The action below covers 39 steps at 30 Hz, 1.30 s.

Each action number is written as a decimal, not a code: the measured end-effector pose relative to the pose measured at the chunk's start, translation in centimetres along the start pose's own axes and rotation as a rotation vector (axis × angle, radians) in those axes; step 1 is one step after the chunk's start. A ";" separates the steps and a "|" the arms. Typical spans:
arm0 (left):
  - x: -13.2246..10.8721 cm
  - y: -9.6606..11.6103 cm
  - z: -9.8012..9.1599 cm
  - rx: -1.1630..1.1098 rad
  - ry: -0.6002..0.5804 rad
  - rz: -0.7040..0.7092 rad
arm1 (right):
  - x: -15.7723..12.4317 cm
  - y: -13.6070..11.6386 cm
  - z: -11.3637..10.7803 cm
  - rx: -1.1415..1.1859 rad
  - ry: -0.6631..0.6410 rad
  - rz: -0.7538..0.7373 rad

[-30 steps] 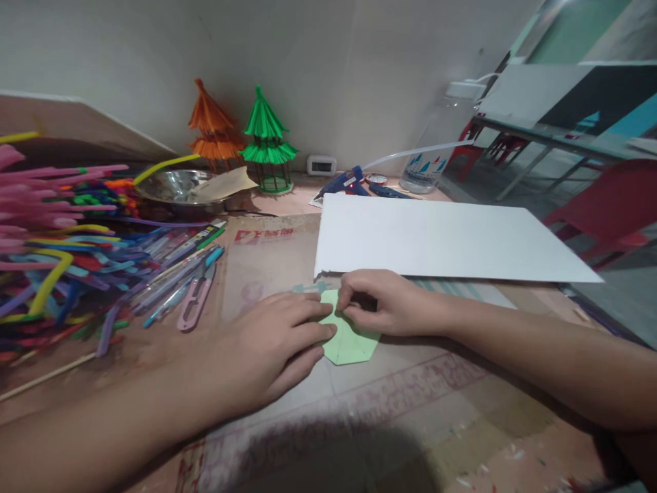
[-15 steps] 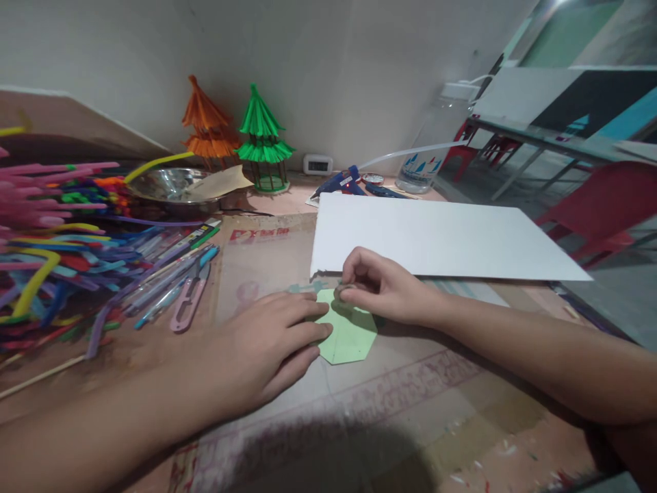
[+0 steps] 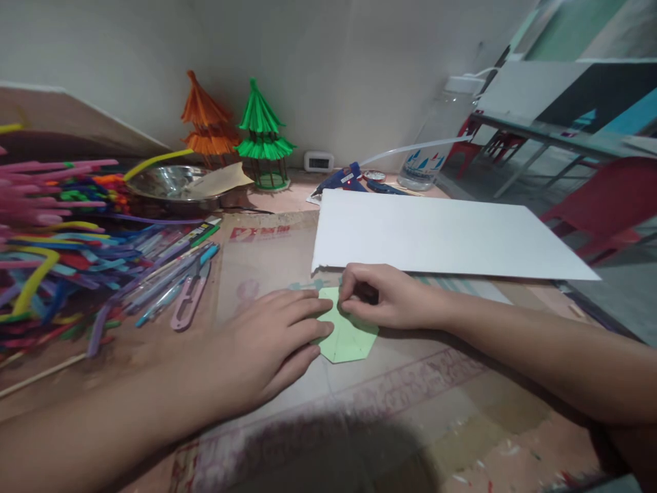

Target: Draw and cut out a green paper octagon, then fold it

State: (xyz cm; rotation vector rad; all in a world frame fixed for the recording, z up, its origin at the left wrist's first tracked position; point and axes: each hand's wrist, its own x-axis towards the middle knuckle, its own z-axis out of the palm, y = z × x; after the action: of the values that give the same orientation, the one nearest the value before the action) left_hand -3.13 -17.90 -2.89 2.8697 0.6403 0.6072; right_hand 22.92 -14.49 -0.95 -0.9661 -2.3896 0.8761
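A light green, many-sided piece of card or foam [image 3: 353, 341] lies flat on the covered table, with faint lines and small marks on it. My left hand [image 3: 277, 332] is spread flat, palm down, its fingertips pressing on the piece's left edge. Over the piece's upper right part, my right hand [image 3: 384, 294] is closed in a pinch, thumb against the curled forefinger. Whatever sits between those fingertips is hidden from view.
A white board [image 3: 441, 233] lies behind my right hand. Pipe cleaners [image 3: 56, 253], pink scissors [image 3: 191, 301] and pens are at the left. Along the wall stand a metal bowl [image 3: 159, 183], orange [image 3: 202, 130] and green [image 3: 263, 133] pagoda models, a glue gun [image 3: 343, 178] and a bottle [image 3: 428, 144].
My right hand has shifted slightly down toward me over the green piece. A small greyish thing showed at its fingertips before; now it is hidden. My left hand stays put.
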 end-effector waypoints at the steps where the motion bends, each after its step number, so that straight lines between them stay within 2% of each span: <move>1: 0.0 0.0 0.0 -0.003 -0.003 -0.001 | 0.1 0.1 0.0 -0.028 0.029 -0.013; 4: -0.1 -0.1 0.1 -0.020 -0.012 0.000 | 0.2 0.3 0.1 -0.041 0.089 -0.026; 9: 0.0 -0.2 0.2 -0.019 -0.005 0.002 | 0.1 0.3 0.0 -0.007 0.003 -0.015; 14: 0.1 -0.3 0.2 -0.029 -0.003 -0.005 | 0.0 0.4 0.1 -0.095 0.088 -0.061; 19: 0.1 -0.1 0.1 -0.027 -0.007 -0.005 | 0.0 0.1 0.0 -0.103 0.008 -0.067; 23: 0.0 0.0 0.0 -0.013 -0.012 -0.009 | 0.2 0.1 0.2 -0.196 0.088 -0.097; 27: 0.0 -0.2 -0.1 -0.022 -0.027 -0.012 | 0.0 -0.2 0.4 -0.019 0.122 -0.069; 30: 0.0 -0.4 -0.3 -0.060 -0.036 0.022 | -0.3 -0.3 0.2 0.125 0.210 -0.008; 33: 0.1 -0.5 -0.6 -0.116 -0.025 0.050 | -0.4 -0.3 -0.1 0.170 0.277 0.028; 39: 0.0 -0.4 -0.8 -0.121 -0.051 0.042 | -0.3 -0.7 0.0 0.049 0.117 -0.016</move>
State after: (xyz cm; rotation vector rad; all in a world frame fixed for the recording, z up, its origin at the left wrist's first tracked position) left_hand -3.62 -17.54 -2.24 2.7821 0.5183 0.5567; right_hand 22.83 -15.13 -0.53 -0.9518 -2.2637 0.8446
